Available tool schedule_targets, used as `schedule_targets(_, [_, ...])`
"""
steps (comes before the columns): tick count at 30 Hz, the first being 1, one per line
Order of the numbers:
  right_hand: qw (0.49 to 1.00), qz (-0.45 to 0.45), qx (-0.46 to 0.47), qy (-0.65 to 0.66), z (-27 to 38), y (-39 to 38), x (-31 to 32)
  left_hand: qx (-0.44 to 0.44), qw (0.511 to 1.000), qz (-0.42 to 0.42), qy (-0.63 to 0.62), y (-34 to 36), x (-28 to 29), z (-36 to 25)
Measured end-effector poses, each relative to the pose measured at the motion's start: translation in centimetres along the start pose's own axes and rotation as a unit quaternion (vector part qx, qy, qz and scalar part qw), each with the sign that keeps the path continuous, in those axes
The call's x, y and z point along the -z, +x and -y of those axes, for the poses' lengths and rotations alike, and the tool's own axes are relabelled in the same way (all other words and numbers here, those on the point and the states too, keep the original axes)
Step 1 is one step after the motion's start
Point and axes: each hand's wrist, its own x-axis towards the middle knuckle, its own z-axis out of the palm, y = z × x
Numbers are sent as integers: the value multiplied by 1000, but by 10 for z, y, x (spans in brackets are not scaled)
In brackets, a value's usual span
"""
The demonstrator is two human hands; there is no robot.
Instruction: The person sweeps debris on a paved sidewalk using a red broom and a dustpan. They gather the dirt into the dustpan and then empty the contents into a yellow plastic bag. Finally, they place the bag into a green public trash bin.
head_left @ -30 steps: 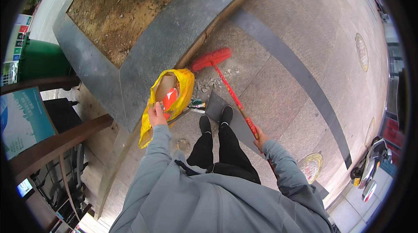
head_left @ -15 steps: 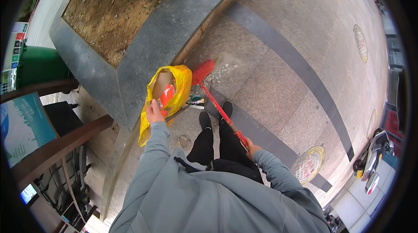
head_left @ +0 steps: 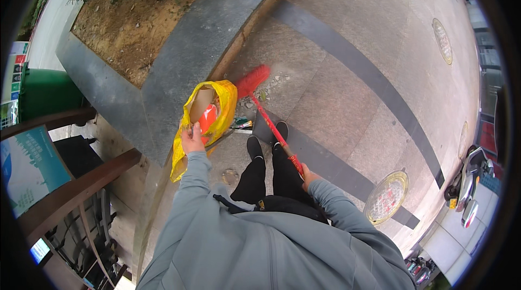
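Note:
My left hand is closed on the gathered edge of a yellow plastic bag, which hangs with its mouth gaping upward. Inside the bag are brown cardboard and a red-and-white piece of packaging. A thin grey rod runs from behind the bag near this hand; whether the hand holds it too, I cannot tell. My right hand grips the red handle of a broom. Its red bristles touch the pavement just right of the bag, among small grey rubble.
A stone-edged planter with bare soil runs along the left. Some litter lies by my shoes. Farther left stand a green bin and a brown railing. A round manhole cover and a parked scooter are at right.
The broom head has shifted slightly away from me, and a green leaf with rubble now shows on its near side. My right hand has moved a little left; my left still holds the bag.

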Motion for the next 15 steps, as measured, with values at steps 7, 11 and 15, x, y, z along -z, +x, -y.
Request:
schedule_targets(7, [993, -73, 88, 35, -60, -54, -25, 0, 991, 132, 24, -17, 6, -17])
schedule_targets(11, [994, -107, 8, 31, -49, -50, 15, -89, 983, 148, 58, -18, 16, 2])
schedule_targets(15, [984, -175, -4, 38, -52, -14, 48, -142, 970, 181, 74, -40, 15, -5])
